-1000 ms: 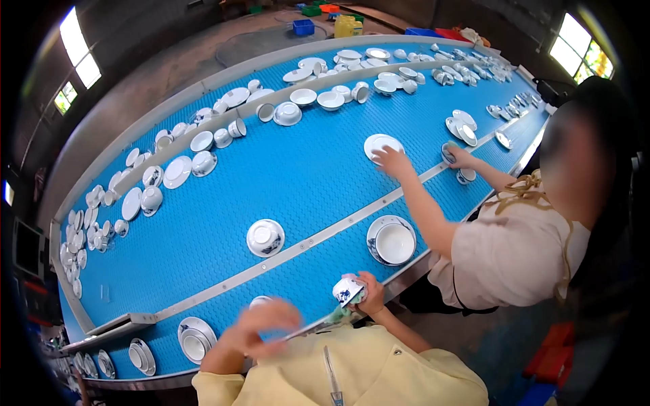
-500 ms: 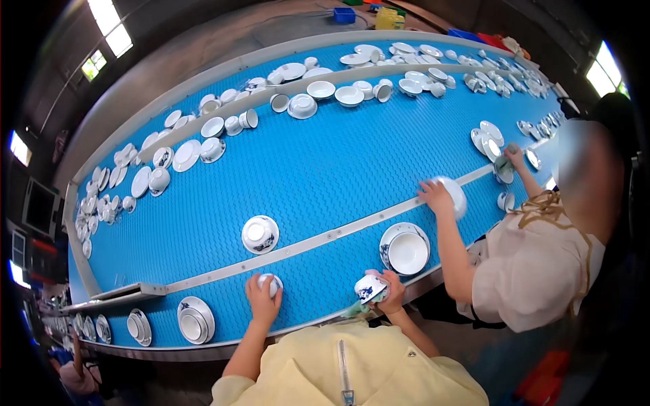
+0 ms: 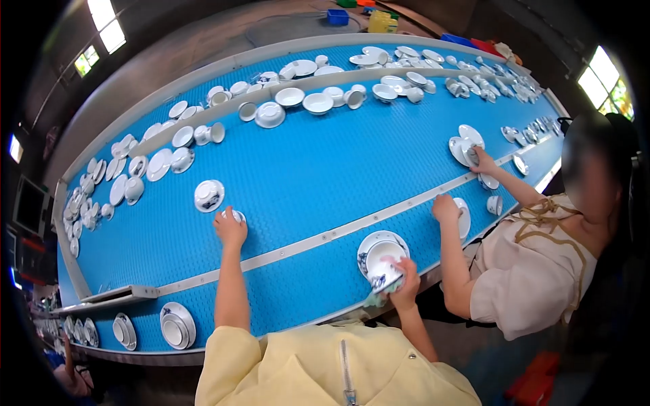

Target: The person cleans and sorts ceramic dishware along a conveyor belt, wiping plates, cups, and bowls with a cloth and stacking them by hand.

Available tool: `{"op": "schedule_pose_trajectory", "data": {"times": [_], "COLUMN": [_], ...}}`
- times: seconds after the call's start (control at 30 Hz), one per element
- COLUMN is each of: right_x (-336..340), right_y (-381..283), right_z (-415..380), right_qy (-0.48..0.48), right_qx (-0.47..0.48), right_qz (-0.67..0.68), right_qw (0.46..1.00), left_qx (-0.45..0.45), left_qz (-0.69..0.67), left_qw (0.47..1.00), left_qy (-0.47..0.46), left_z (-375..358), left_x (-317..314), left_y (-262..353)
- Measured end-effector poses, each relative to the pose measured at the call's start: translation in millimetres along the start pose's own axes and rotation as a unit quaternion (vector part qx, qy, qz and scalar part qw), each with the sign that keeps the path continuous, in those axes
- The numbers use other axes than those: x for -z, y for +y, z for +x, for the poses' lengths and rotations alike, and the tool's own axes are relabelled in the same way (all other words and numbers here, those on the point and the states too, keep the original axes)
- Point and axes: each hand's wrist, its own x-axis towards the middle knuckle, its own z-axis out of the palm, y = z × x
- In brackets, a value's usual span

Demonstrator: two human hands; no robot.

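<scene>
My left hand (image 3: pixel 231 231) is beyond the metal rail on the blue belt, its fingers closed around a small white dish (image 3: pixel 239 216) that they partly hide. Just past it, an upside-down bowl (image 3: pixel 210 191) with blue decoration rests on a saucer. My right hand (image 3: pixel 407 285) is at the near edge, closed on a tilted small blue-and-white bowl (image 3: pixel 383 278) and a green cloth (image 3: pixel 376 300). That bowl overlaps a larger white bowl (image 3: pixel 386 255) standing on a blue-patterned plate (image 3: pixel 364 245).
A metal rail (image 3: pixel 308 240) divides the blue belt (image 3: pixel 291 169). Stacked plates with bowls (image 3: pixel 177 327) line the near lane at left. Many dishes lie along the far side. On my right, a co-worker (image 3: pixel 525 264) reaches over the belt to stacked dishes (image 3: pixel 466 145).
My left hand has moved forward and left across the rail with the small dish. My right hand still holds its bowl. The co-worker's large white bowl is lowered to the near lane.
</scene>
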Motion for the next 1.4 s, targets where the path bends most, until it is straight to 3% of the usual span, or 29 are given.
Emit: {"op": "schedule_pose_trajectory", "data": {"times": [0.03,0.1,0.17,0.27,0.4,0.43,0.47,0.5,0.53,0.6,0.67,0.73,0.8,0.87,0.9,0.93,0.97,1.0,1.07,1.1,1.13,1.2,1.23,1.3,1.33,1.37,1.4], "right_x": [7.6,21.8,30.6,49.0,66.7,69.4,73.1,80.6,89.6,101.1,105.5,117.3,126.4,134.0,131.7,127.2,128.7,124.1,97.8,82.2,78.3,86.3,89.6,88.0,81.9,71.7,62.2], "right_y": [9.9,17.3,33.0,26.0,22.6,15.7,13.1,14.6,18.5,32.7,52.0,57.2,73.1,87.1,67.0,40.4,28.4,17.3,25.6,17.7,18.9,37.3,51.1,76.2,86.0,99.7,120.5], "right_z": [8.6,24.2,27.1,37.3,61.2,66.9,74.7,84.4,95.4,98.9,91.7,103.0,120.6,135.9,142.1,149.8,163.2,174.3,181.6,185.6,191.4,202.5,204.6,202.1,191.1,178.0,154.7], "right_qy": [0.007,-0.051,-0.072,-0.068,-0.062,-0.023,0.016,0.010,0.001,-0.010,-0.101,-0.118,-0.124,-0.053,-0.021,0.017,-0.016,-0.072,-0.111,-0.132,-0.155,-0.165,-0.183,-0.199,-0.187,-0.165,-0.191], "right_qx": [-0.023,-0.096,-0.128,-0.213,-0.181,-0.245,-0.299,-0.302,-0.407,-0.499,-0.405,-0.391,-0.420,-0.442,-0.350,-0.247,-0.064,0.039,0.231,0.233,0.194,0.153,0.120,0.088,-0.047,-0.175,-0.200], "right_qz": [-0.004,-0.086,-0.120,-0.060,0.083,0.260,0.426,0.429,0.567,0.678,0.567,0.561,0.555,0.535,0.455,0.359,0.171,0.056,-0.125,-0.111,-0.074,-0.041,-0.025,-0.008,0.169,0.336,0.457], "right_qw": [1.000,0.990,0.982,0.973,0.978,0.934,0.854,0.852,0.716,0.540,0.710,0.720,0.708,0.718,0.818,0.900,0.983,0.995,0.959,0.957,0.966,0.974,0.975,0.976,0.967,0.911,0.846], "left_qx": [-0.006,-0.111,-0.114,-0.118,-0.153,-0.149,-0.003,0.144,0.148,0.255,0.221,0.127,0.273,0.080,0.083,0.175,0.254,0.246,0.184,0.187,0.175,-0.060,-0.069,-0.204,-0.205,-0.311,-0.411], "left_qz": [-0.002,-0.058,-0.101,-0.153,-0.188,-0.185,-0.474,-0.707,-0.705,-0.852,-0.873,-0.884,-0.868,-0.848,-0.848,-0.806,-0.727,-0.725,-0.609,-0.659,-0.652,-0.584,-0.583,-0.492,-0.491,-0.499,-0.497], "left_qw": [1.000,0.992,0.988,0.981,0.970,0.971,0.875,0.675,0.676,0.400,0.319,0.229,0.287,0.141,0.140,0.319,0.483,0.475,0.555,0.569,0.563,0.752,0.750,0.834,0.834,0.806,0.764], "left_qy": [-0.003,0.014,0.000,-0.023,-0.017,-0.019,-0.096,-0.158,-0.153,-0.222,-0.294,-0.387,-0.300,-0.505,-0.504,-0.467,-0.416,-0.435,-0.536,-0.456,-0.476,-0.298,-0.305,-0.141,-0.145,-0.071,0.007], "left_z": [-4.0,-19.5,-42.7,-67.2,-80.9,-85.0,-90.4,-97.8,-105.1,-115.0,-116.5,-116.4,-123.1,-110.3,-116.2,-119.8,-122.6,-126.0,-138.1,-155.4,-167.3,-179.8,-182.6,-183.1,-182.4,-177.9,-171.9], "left_x": [-6.7,-16.0,-12.8,-10.1,-8.4,-5.5,-1.9,6.3,15.2,40.9,29.5,15.7,26.7,3.8,12.4,32.1,41.2,35.8,22.0,43.3,35.7,22.6,21.1,30.6,28.9,26.9,24.5], "left_y": [1.1,-0.5,10.0,23.0,41.4,46.5,60.4,77.9,95.9,144.3,163.8,183.5,217.9,226.7,242.0,267.8,289.2,301.5,332.5,371.9,381.8,390.2,393.3,404.8,409.5,415.8,425.6]}}
